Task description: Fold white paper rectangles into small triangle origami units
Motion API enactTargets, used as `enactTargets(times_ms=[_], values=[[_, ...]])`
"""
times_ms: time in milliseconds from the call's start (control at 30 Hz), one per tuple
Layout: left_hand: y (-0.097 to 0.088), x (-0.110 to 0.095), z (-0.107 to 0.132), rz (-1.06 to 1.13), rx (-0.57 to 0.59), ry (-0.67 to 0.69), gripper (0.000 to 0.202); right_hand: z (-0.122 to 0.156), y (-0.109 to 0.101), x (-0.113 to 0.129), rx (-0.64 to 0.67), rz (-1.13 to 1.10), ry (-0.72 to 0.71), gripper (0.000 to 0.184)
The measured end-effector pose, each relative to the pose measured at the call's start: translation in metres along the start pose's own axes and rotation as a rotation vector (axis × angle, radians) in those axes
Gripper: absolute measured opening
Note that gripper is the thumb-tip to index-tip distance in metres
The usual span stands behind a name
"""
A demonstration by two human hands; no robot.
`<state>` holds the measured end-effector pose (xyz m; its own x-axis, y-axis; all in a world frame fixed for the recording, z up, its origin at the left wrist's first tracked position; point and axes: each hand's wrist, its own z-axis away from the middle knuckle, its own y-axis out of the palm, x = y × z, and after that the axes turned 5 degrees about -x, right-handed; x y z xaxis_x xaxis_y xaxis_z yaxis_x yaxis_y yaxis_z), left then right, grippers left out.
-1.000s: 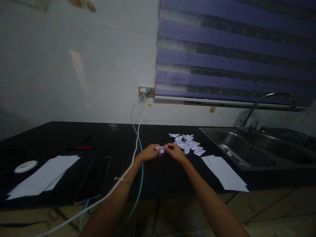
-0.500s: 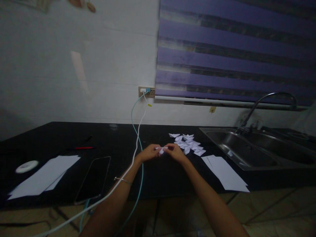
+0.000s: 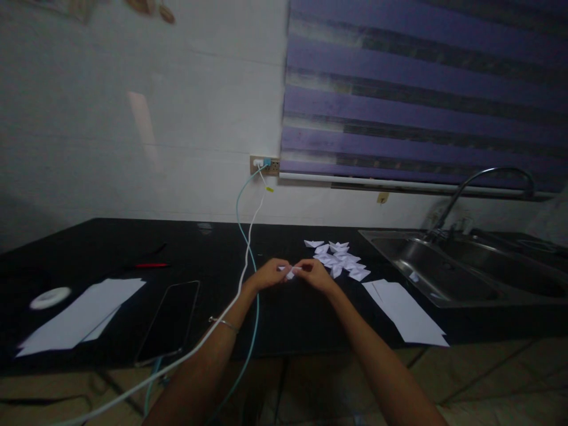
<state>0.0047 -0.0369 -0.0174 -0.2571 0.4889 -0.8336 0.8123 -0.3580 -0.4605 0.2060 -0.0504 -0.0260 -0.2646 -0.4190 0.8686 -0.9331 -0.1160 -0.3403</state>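
Between my hands is a small folded white paper boat (image 3: 290, 274), pinched at both ends over the black counter. My left hand (image 3: 272, 274) grips its left end, fingers closed. On the other end, my right hand (image 3: 313, 274) holds it between thumb and fingers. Much of the folded paper is covered by my fingertips. Just beyond my right hand lies a cluster of several white paper boats (image 3: 339, 258). A stack of white paper sheets (image 3: 408, 310) rests to the right of my right forearm.
A phone (image 3: 170, 319), more paper sheets (image 3: 80, 316), a white round object (image 3: 50, 298) and a red pen (image 3: 151, 265) lie to the left. A white cable (image 3: 245, 260) and a teal cable (image 3: 256, 319) cross by my left arm. At right is a steel sink (image 3: 437, 300).
My fingers have shifted very slightly around the paper boat, with less of it showing between them. Everything on the counter stays in place.
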Motion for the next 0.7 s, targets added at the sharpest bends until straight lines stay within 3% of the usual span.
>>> enactTargets(times_ms=[133,300,433,700], values=[[0.001,0.005,-0.001,0.009,0.001,-0.028,0.047,0.0,0.0,0.003,-0.017,0.003,0.02,0.027],[-0.002,-0.005,0.0,-0.013,0.043,0.003,0.054,-0.001,0.0,0.006,-0.075,0.04,0.027,0.032],[-0.004,-0.009,0.0,0.008,0.01,-0.068,0.057,0.001,-0.003,0.008,-0.115,0.066,0.008,0.036],[-0.003,-0.004,-0.002,0.122,0.058,-0.1,0.062,0.002,-0.004,0.005,-0.065,0.082,0.05,0.042]])
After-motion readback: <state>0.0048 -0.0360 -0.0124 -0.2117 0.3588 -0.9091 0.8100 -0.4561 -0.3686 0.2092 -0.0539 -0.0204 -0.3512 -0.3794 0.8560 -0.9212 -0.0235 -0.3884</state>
